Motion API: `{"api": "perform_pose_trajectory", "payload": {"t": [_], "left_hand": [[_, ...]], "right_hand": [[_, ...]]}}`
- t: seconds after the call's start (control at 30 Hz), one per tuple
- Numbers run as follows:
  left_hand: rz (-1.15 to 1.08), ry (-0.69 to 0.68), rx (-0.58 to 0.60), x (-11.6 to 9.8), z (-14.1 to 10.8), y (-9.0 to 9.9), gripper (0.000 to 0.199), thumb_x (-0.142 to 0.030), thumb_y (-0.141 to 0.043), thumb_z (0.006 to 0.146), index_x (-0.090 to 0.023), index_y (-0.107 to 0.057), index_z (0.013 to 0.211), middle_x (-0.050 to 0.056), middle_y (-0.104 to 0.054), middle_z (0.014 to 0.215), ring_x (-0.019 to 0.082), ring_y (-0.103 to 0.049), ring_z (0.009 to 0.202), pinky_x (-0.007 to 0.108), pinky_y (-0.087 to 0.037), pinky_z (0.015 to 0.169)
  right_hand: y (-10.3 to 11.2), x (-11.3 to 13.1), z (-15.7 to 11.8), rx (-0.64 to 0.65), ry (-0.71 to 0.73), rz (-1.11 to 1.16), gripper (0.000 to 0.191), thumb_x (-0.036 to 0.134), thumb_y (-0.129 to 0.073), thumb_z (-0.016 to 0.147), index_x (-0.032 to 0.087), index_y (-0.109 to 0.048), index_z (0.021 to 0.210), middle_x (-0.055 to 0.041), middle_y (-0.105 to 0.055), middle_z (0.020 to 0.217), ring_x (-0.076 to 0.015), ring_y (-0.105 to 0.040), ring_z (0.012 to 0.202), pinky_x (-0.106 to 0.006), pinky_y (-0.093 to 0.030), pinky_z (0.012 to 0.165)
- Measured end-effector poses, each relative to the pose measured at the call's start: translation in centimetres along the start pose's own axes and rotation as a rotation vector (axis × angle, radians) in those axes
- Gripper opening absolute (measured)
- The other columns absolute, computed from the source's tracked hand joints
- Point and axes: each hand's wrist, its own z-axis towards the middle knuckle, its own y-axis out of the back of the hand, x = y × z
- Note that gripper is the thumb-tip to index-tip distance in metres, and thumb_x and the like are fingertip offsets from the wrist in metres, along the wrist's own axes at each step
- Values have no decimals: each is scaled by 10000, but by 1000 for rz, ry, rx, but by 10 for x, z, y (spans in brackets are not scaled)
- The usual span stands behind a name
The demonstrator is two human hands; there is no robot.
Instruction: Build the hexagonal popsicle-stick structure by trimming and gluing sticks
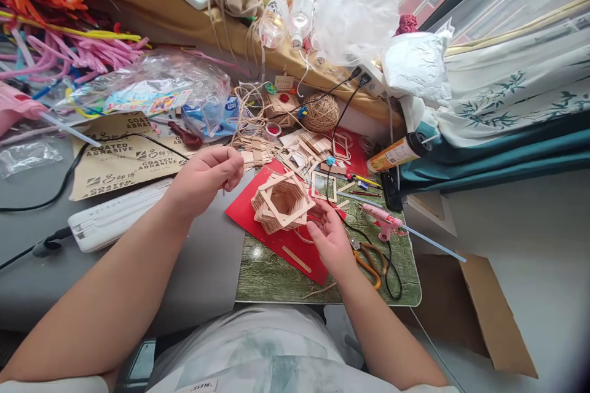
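Note:
A hollow stack of craft sticks (282, 199), laid in turned squares, stands on a red sheet (244, 202). My right hand (330, 238) is at its right side, thumb and fingers apart, with fingertips at the edge of the stack. It does not close round the sticks. To the left of the stack, my left hand (212, 173) is raised with fingers pinched together. Whatever lies between those fingertips is too small to make out. One loose craft stick (297, 259) lies on the red sheet in front of the stack.
Scissors (371, 261) with orange handles and a pink glue gun (383, 218) lie at right, with a black cord. Behind are loose sticks, a stick square (324, 186) and a twine ball (322, 112). At left are a white power strip (115, 215) and sandpaper (110, 166).

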Motion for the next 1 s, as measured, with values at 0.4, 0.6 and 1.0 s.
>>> {"api": "perform_pose_trajectory", "payload": {"t": [0.4, 0.6, 1.0], "left_hand": [[-156, -115, 51, 4, -5, -10, 213, -374, -814, 930, -198, -759, 822, 107, -775, 1287, 228, -719, 1161, 299, -587, 941], [-313, -118, 114, 10, -5, -16, 222, -388, -816, 939, -176, -766, 895, 122, -819, 1126, 213, -780, 1007, 288, -636, 867], [-561, -93, -47, 7, 2, -7, 270, -395, -880, 859, -182, -727, 924, 27, -756, 897, 158, -756, 835, 248, -638, 770]], "right_hand": [[-6, 1, 23, -2, 73, -174, 458, 322, -635, 1014, 296, -612, 1470, -94, -637, 1517, -265, -655, 1339, -486, -508, 1204], [-9, 19, 29, 21, 85, -29, 399, 464, -643, 1039, 328, -652, 1415, -63, -673, 1477, -272, -628, 1377, -480, -495, 1211], [-16, 28, 66, -8, -16, -49, 403, 448, -774, 898, 262, -673, 1242, -85, -709, 1228, -234, -669, 1077, -403, -584, 946]]}}
